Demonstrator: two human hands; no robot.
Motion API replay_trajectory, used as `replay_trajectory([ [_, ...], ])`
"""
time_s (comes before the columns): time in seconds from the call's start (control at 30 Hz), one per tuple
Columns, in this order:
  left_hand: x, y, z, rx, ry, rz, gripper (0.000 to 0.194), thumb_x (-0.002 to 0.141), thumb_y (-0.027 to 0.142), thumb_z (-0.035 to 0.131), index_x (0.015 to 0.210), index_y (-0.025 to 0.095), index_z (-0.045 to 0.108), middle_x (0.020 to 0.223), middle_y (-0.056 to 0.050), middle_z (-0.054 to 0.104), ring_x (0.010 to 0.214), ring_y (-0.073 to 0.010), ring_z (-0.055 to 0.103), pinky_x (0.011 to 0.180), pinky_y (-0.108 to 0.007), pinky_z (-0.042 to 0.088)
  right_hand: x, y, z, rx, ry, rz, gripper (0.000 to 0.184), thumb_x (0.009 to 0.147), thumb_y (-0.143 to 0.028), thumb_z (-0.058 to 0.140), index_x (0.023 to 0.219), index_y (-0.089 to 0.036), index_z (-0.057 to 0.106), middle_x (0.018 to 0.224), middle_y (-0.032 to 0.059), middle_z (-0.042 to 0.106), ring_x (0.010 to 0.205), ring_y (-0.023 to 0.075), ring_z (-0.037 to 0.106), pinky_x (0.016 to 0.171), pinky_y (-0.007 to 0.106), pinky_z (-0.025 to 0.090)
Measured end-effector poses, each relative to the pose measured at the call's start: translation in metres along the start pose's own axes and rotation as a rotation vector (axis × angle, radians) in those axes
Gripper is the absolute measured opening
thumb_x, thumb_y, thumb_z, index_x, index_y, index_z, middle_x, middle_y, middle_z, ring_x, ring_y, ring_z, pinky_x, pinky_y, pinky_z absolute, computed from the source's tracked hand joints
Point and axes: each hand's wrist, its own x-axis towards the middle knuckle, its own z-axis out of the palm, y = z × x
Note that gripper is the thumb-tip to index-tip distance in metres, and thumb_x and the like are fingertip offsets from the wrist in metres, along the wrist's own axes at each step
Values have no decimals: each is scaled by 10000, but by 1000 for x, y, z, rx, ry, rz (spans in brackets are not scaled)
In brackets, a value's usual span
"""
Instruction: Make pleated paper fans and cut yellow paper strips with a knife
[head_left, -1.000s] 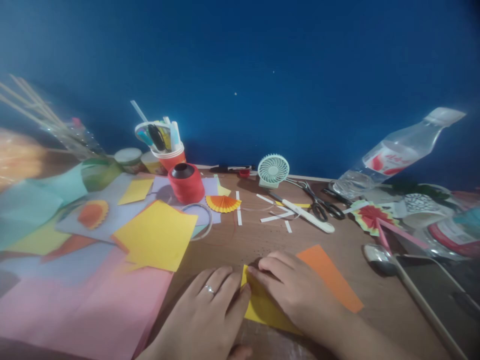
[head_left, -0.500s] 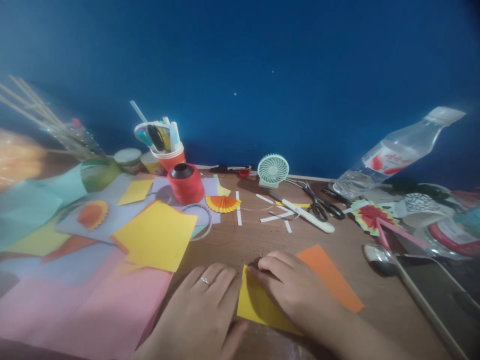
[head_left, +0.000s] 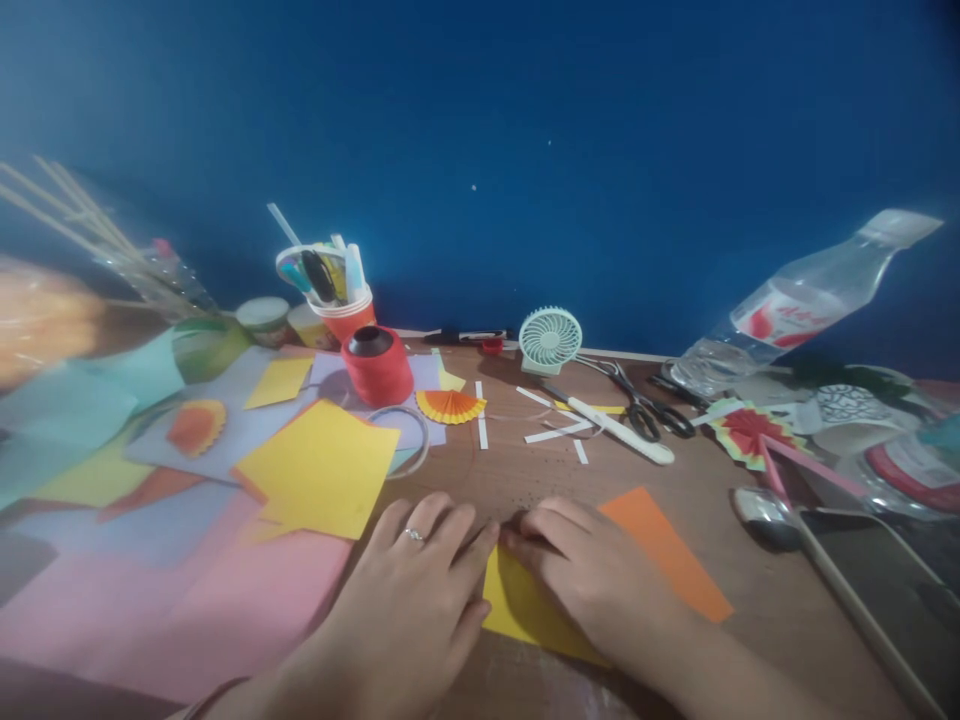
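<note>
A small yellow paper [head_left: 517, 610] lies on the wooden table [head_left: 525, 475] near its front edge. My left hand [head_left: 409, 610], with a ring on one finger, lies flat on the paper's left edge, fingers together and stretched out. My right hand [head_left: 592, 585] presses down on the paper's right part, its fingertips at the top corner, close to the left fingertips. An orange paper strip [head_left: 667, 550] lies just right of my right hand.
A yellow sheet [head_left: 319, 470] and pink paper [head_left: 172, 600] lie at left. Behind stand a red thread spool [head_left: 377, 365], a pen cup [head_left: 334, 290], a small fan [head_left: 550, 340], scissors [head_left: 641, 400], a folded paper fan [head_left: 450, 405], a tilted bottle [head_left: 802, 300] and a spoon [head_left: 765, 510].
My left hand slid forward along the paper's left edge until its fingertips met the right fingertips at the top corner. The view shifted slightly.
</note>
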Motion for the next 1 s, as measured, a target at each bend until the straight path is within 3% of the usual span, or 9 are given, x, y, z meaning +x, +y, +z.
replay_trajectory([
  [0.17,0,2,-6,9,1,20,381,859,343,416,1223,254,490,1146,-75,530,1082,-295,412,858,-465,334,-1,3,-3,69,-13,70,185,885,-171,461,844,-188,641,799,32,588,772,156,518,624,261,407],
  [0.4,-5,5,-4,74,78,-69,323,839,424,460,1066,239,596,1051,-65,584,1060,-288,433,844,-455,319,6,-1,1,121,0,127,169,884,-237,478,856,-206,642,797,31,607,778,160,548,652,261,427],
  [0.67,-8,6,3,91,60,-16,393,836,447,478,1161,234,534,1052,-48,601,1013,-267,458,801,-427,311,7,-3,3,156,9,167,233,904,-262,431,829,-226,649,795,21,612,758,150,551,629,256,428],
  [0.83,-7,4,4,117,93,-10,402,839,452,470,1177,244,530,1066,-52,597,1033,-269,452,817,-418,309,6,6,-7,127,25,117,238,873,-227,485,702,-198,648,764,33,586,771,159,517,646,280,408],
  [1.0,-9,2,6,136,113,15,393,846,403,469,1198,235,516,1058,-60,587,1031,-276,453,814,-414,320,5,21,-23,113,-79,22,200,844,-212,528,699,-202,665,838,37,593,852,176,486,684,313,405],
])
